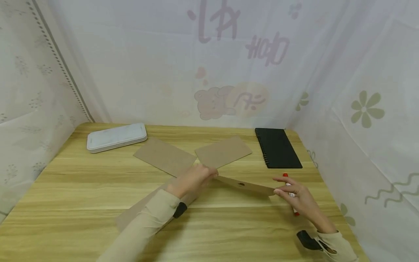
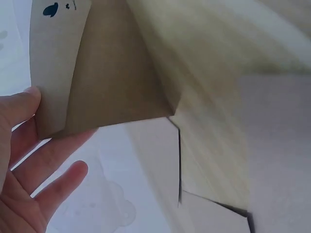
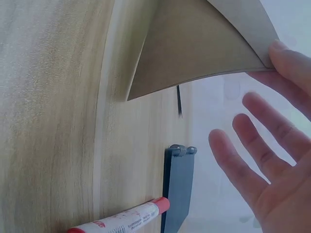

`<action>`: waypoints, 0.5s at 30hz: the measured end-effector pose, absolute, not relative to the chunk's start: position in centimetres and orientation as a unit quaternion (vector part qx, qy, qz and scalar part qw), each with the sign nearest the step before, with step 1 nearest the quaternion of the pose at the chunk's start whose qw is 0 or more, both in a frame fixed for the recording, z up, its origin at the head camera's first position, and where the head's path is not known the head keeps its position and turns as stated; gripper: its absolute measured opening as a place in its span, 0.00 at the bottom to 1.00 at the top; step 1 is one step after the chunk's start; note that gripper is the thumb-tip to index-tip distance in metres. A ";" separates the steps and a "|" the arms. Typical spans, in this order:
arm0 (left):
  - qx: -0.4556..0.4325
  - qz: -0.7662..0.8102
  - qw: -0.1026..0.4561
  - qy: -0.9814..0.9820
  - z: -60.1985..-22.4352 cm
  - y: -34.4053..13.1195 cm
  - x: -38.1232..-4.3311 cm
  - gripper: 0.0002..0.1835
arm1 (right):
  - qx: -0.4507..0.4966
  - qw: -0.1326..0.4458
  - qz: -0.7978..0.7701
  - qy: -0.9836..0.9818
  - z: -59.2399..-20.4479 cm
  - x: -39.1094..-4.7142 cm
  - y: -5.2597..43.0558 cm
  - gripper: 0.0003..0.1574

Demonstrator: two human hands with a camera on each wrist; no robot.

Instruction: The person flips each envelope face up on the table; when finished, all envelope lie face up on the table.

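A brown kraft card (image 1: 243, 185) with a small dark mark is held flat above the wooden table (image 1: 82, 203) between both hands. My left hand (image 1: 209, 174) pinches its left end; in the left wrist view the thumb lies on the card (image 2: 116, 73) with the fingers under it. My right hand (image 1: 278, 187) pinches the right end. In the right wrist view one fingertip (image 3: 274, 51) sits at the corner of the card (image 3: 194, 48) while the other fingers spread straight. A red-capped marker (image 1: 292, 194) lies on the table below the right hand.
Two more brown cards (image 1: 165, 155) (image 1: 223, 151) lie flat behind the hands, and a third (image 1: 137, 213) lies under my left forearm. A white tray (image 1: 116, 137) sits at the back left, a black spiral notebook (image 1: 277, 147) at the back right. Curtains enclose the table.
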State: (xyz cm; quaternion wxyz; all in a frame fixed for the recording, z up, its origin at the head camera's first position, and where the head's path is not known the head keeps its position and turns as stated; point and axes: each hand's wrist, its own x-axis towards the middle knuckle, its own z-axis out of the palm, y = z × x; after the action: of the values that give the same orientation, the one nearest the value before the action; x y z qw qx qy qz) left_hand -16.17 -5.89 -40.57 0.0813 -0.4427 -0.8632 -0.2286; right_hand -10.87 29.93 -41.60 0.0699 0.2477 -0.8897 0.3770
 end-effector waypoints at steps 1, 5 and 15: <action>-0.445 -0.235 0.084 -0.860 -40.4 -5.9 -16.5 0.04 | 0.248 0.076 0.376 -0.890 -41.7 -10.9 30.0 0.07; -0.448 -0.258 0.087 -0.852 -40.2 -5.8 -17.3 0.04 | 0.241 0.099 0.374 -0.890 -42.0 -11.0 30.1 0.07; -0.413 -0.309 0.123 -0.848 -40.2 -5.7 -17.9 0.10 | 0.204 0.139 0.380 -0.892 -41.6 -11.2 29.8 0.08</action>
State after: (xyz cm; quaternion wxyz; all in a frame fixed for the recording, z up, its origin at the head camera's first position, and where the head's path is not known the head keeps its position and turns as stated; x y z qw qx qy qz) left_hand -17.90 -5.71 -40.17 0.1227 -0.4132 -0.8479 -0.3087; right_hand -11.15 29.75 -41.64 0.1392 0.2043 -0.8915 0.3796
